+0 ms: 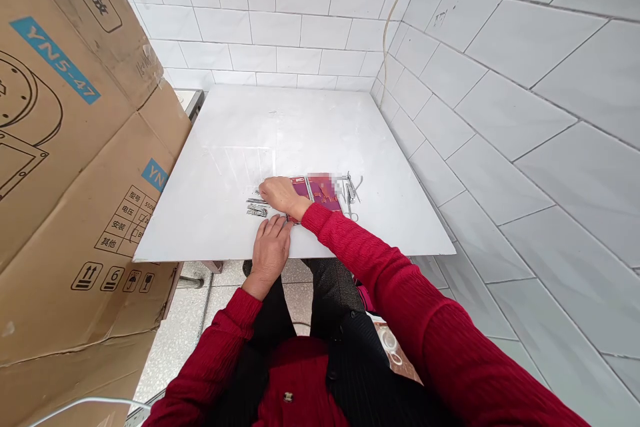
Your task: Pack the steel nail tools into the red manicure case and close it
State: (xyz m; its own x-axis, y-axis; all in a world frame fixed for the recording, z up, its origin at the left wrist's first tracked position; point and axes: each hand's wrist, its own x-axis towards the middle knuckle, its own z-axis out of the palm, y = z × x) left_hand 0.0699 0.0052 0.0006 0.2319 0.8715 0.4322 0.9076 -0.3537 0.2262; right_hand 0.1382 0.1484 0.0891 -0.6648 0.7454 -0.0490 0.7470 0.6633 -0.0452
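My left hand point(271, 247) lies near the table's front edge, fingers stretched out and fingertips close to the lower left corner of a red and purple open case point(323, 190). Crossing in front of my body, my right hand point(280, 193) is closed above the left side of the case; whatever its fingers hold is hidden. Just below that hand is a small cluster of thin metal pieces point(257, 211), too small to name. More slim metal tools point(351, 188) lie along the case's right side, one with a ring-like end. Part of the case is pixelated.
The white table point(325, 120) meets a tiled wall point(525, 100) at the right and back. Large cardboard boxes point(100, 167) stand close on the left. A pale cable point(387, 27) hangs down the back corner.
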